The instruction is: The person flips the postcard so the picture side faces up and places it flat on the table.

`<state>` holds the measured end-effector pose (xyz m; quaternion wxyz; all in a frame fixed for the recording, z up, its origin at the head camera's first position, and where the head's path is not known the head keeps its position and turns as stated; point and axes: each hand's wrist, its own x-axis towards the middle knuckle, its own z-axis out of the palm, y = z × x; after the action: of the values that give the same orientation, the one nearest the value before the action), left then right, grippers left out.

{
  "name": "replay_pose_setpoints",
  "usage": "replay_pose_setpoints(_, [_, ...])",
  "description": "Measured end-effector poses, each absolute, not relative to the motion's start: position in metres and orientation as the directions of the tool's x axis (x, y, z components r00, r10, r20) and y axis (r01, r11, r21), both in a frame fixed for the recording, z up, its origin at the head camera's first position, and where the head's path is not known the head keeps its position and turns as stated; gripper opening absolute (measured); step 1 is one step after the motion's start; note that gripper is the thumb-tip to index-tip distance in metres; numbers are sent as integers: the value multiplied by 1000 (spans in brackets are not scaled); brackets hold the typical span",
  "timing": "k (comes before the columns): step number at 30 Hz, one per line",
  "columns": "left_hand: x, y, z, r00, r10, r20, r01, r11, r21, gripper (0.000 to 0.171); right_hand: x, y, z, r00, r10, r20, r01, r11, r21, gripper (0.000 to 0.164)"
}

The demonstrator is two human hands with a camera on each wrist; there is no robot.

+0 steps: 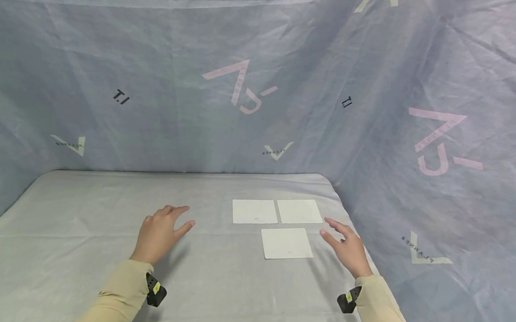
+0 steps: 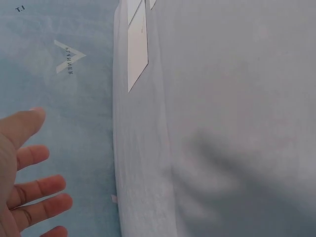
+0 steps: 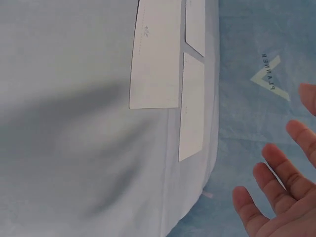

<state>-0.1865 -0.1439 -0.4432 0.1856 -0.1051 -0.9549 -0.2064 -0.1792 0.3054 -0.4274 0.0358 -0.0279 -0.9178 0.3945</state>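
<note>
Head view: near card [image 1: 285,244] at five o'clock, far-left card [image 1: 253,211] at six, far-right card [image 1: 299,212] between four and five; left hand [image 1: 158,233] at eight and right hand [image 1: 348,247] at four, fingers loose, grasping nothing. The cards are probably light, thin and easily creased, best pinched by opposite edges. The backdrop [image 1: 166,60] reads “PLANNER” and “T.I”; the cards' own small print is illegible

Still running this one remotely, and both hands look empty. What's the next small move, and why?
I would probably lower the right hand toward the front card's right edge. That hand is empty, its shadow on the table suggests it hovers, and in the head view it appears nearer that card than the left hand.
</note>
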Motion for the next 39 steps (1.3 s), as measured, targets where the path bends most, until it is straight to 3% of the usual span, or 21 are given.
replay_pose_setpoints(39, [-192, -96, -456, -915, 155, 373, 308, 864, 397, 45, -180, 310, -448, -989, 145, 4, 100, 701, -706, 58])
